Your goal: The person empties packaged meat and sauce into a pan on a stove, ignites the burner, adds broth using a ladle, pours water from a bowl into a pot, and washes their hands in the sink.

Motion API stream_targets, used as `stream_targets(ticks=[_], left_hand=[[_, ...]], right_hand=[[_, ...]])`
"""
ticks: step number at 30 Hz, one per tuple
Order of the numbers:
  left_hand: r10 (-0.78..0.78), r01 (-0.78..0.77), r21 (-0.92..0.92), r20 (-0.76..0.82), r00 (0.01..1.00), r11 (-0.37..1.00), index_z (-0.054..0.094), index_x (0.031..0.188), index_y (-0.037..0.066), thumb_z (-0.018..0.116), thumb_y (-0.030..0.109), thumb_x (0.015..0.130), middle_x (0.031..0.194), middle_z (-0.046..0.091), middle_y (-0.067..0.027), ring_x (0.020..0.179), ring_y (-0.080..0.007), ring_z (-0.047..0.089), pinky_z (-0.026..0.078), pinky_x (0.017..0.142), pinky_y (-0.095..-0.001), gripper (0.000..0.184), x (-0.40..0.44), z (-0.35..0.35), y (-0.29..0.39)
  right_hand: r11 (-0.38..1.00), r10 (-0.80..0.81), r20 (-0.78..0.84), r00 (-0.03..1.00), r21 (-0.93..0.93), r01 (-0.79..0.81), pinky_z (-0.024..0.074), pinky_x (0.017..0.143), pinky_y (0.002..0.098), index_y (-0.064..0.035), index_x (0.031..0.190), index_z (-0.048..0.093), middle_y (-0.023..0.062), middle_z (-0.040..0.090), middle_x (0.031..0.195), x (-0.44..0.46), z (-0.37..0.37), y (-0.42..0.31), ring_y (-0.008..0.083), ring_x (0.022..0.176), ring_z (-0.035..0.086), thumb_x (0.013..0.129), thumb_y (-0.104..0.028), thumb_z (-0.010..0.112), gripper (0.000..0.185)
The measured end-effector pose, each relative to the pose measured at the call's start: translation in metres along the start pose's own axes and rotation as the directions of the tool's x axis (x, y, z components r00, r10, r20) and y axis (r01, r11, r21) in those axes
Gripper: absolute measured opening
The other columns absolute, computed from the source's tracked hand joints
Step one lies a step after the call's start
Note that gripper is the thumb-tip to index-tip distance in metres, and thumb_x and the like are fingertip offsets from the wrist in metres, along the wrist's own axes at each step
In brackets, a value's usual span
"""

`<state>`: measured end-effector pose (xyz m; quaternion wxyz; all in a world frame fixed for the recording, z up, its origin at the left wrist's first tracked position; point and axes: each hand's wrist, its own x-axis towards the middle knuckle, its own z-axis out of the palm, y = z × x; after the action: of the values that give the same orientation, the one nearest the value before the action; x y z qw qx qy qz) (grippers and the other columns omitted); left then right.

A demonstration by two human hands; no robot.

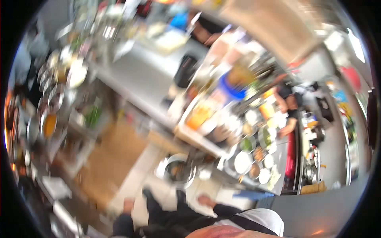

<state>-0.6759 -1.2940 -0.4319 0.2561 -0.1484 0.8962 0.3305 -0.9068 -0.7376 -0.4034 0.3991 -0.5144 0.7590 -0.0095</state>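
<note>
My left hand hangs low at my side above the floor, with a dark sleeve behind it. Motion blur smears its fingers, and no held object shows. On the other side, my right hand is also lowered, nearest to a round metal pot with dark contents near my feet. A gap lies between that hand and the pot. Its fingers are too blurred to make out.
A steel counter runs ahead, bearing food containers and a blue-rimmed tub. Several bowls, including a white bowl, crowd its right end. Another person's hand reaches there. A brown mat covers the floor at left.
</note>
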Motion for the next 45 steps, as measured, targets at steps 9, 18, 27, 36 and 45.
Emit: stream_targets(ticks=[9,18,27,36,45], left_hand=[[-0.186,0.152,-0.156,-0.237,0.954,0.976,0.070,0.095,0.004,0.047,0.031,0.090,0.105,0.066,-0.0193,0.098,-0.0369,0.062,0.048,0.086,-0.0474,0.035,0.080,-0.079,0.093],[0.167,-0.268,-0.126,-0.517,0.840,0.955,0.061,0.102,0.000,0.057,0.025,0.085,0.090,0.064,-0.0218,0.084,-0.0391,0.061,0.049,0.076,-0.0478,0.031,0.060,-0.082,0.147],[-0.749,0.189,-0.976,0.046,0.661,0.107,0.063,0.080,0.007,0.066,0.014,0.080,0.062,0.050,0.0015,0.053,-0.0099,0.047,0.039,0.049,-0.0266,0.008,-0.112,-0.067,0.139],[-0.819,0.036,-0.999,0.017,0.574,0.005,0.056,0.119,0.007,0.067,0.026,0.085,0.101,0.060,-0.0051,0.089,-0.0183,0.058,0.049,0.076,-0.0317,0.040,-0.099,-0.076,0.156],[-0.737,0.108,-0.992,0.123,0.664,-0.068,0.051,0.129,0.005,0.067,0.023,0.085,0.109,0.060,-0.0064,0.095,-0.0184,0.058,0.049,0.081,-0.0332,0.051,-0.038,-0.054,0.123]], right_hand=[[0.977,-0.123,-0.460,0.879,0.102,0.190,0.0529,0.067,0.0368,-0.0025,0.096,0.066,0.0105,0.069,0.085,-0.008,-0.178,0.013,0.0204,0.076,0.066,0.082,-0.015,0.053,0.023],[0.969,0.214,-0.269,0.939,0.178,-0.170,0.0462,0.092,0.0399,-0.0117,0.108,0.065,0.0101,0.065,0.109,-0.021,-0.135,0.032,0.0271,0.104,0.060,0.090,-0.027,0.051,0.028],[0.695,0.568,-0.060,0.821,0.568,-0.440,0.0498,0.073,0.0445,0.0035,0.082,0.062,0.0232,0.066,0.085,-0.066,-0.140,-0.029,0.0362,0.080,0.064,0.079,-0.039,0.066,0.043],[0.088,0.518,0.134,0.845,0.974,-0.208,0.0451,0.053,0.0239,-0.0048,0.097,0.057,0.0028,0.059,0.077,-0.035,-0.223,-0.074,0.0083,0.059,0.052,0.090,-0.027,0.062,0.023],[-0.323,0.247,0.095,0.964,0.946,-0.010,0.0486,0.067,0.0271,-0.0076,0.101,0.058,0.0034,0.061,0.086,0.096,-0.323,-0.151,0.0112,0.072,0.056,0.091,-0.020,0.061,0.016]])
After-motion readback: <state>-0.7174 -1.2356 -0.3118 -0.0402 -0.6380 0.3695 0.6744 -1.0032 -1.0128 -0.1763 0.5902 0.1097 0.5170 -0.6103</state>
